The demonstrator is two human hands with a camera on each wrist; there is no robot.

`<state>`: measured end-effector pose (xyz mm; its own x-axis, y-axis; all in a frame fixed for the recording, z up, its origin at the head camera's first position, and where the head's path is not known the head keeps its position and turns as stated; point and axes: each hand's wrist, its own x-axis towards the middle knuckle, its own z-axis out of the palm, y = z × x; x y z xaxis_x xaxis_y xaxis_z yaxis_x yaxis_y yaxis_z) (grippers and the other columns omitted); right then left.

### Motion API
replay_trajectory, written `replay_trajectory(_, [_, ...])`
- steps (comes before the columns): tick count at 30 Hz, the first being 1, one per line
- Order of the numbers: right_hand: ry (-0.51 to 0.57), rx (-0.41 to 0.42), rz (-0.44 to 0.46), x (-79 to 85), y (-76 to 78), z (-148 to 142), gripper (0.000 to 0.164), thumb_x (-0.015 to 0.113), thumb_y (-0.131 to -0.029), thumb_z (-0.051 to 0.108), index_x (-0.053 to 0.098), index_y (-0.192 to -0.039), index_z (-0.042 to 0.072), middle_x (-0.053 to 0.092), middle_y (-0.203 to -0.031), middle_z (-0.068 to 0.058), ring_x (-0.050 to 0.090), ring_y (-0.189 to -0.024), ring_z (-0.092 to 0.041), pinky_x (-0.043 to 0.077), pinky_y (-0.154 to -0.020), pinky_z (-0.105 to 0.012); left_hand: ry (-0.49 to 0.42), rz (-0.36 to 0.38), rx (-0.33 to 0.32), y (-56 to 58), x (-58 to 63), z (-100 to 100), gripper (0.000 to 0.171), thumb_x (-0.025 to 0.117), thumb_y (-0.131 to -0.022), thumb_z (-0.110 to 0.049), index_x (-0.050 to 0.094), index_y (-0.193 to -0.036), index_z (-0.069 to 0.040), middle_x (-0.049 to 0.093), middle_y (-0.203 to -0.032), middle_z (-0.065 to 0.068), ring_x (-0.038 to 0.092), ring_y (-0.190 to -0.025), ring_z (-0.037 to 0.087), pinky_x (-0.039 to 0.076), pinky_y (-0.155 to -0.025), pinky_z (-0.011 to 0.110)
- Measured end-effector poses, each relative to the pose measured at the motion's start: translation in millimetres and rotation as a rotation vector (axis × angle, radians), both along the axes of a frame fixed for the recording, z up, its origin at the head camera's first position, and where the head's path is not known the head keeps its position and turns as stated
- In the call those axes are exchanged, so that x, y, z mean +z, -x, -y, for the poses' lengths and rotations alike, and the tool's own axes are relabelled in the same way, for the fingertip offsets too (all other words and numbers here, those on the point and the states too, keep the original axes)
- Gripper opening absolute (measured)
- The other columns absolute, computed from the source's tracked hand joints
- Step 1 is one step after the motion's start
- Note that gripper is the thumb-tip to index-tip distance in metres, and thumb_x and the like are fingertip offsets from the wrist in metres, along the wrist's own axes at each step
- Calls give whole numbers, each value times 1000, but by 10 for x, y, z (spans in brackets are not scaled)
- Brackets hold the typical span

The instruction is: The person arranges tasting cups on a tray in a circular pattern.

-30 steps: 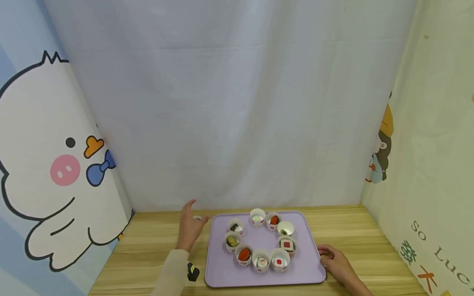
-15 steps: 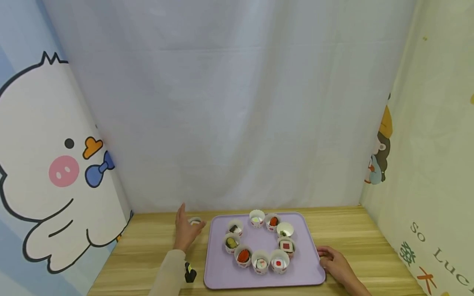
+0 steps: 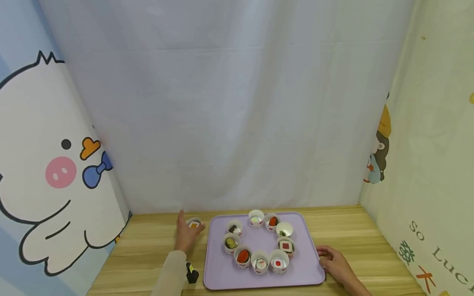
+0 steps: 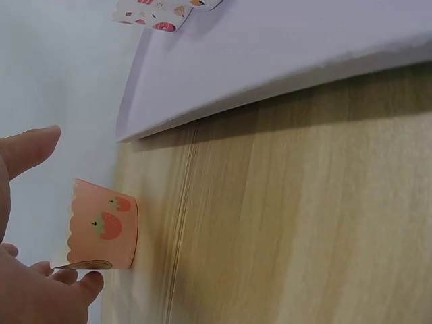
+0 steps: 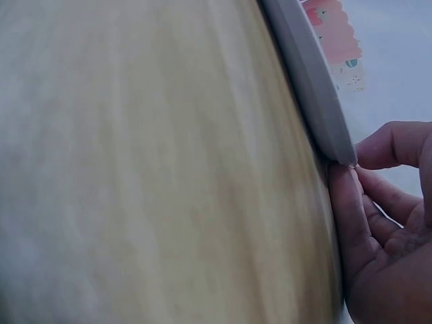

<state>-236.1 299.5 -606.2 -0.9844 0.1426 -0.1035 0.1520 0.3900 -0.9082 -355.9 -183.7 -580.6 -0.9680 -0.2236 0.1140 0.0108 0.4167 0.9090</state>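
A pink paper baking cup point(image 4: 104, 229) with strawberry prints stands on the wooden table left of the tray; in the head view this cup point(image 3: 194, 222) shows something white and orange inside. My left hand point(image 3: 186, 236) is spread around it, fingers along its far-left side and thumb held out toward the tray. In the left wrist view the thumb point(image 4: 30, 150) is apart from the cup, while fingertips are right at its other side. My right hand point(image 3: 335, 263) pinches the right edge of the lilac tray point(image 3: 222, 281), thumb on top and fingers underneath.
On the tray several paper cups form a ring; they include a cup with an orange-red piece point(image 3: 242, 257) and a cup with a red-centred white square point(image 3: 286, 246). A small black object point(image 3: 191, 274) is by my left wrist. A pale curtain point(image 3: 237, 123) hangs behind the table.
My left hand has shifted left and down toward the baking cup, with its thumb and fingers now either side of it. The right hand stays at the tray's edge.
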Motion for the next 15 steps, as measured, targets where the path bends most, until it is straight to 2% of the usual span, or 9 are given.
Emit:
replay_trajectory(3, [-6, -4, 1, -13, 10, -6, 47, 57, -80, -6, 57, -127, -8, 65, -112, -17, 59, -84, -12, 53, -63, -26, -6, 6, 0, 12, -11, -10, 106, 79, -79, -17, 8, -156, -1, 20, -157, 31, 26, -142, 49, 25, -116, 60])
replay_trajectory(11, [18, 10, -17, 14, -9, 0, 48, 58, -79, -6, 56, -127, -9, 65, -111, -18, 59, -84, -11, 54, -63, -27, 37, -7, 19, 30, -121, 11, 95, 76, -80, -15, 18, -153, 3, 35, -149, 33, 45, -127, 48, 37, -106, 58])
replay_trajectory(15, [19, -1, -11, 21, -20, 7, 48, 58, -77, -6, 58, -126, -8, 65, -110, -16, 59, -84, -11, 54, -63, -27, 55, 21, 17, 14, -143, 13, 87, 73, -83, -17, 23, -151, 4, 39, -146, 32, 49, -124, 46, 39, -103, 57])
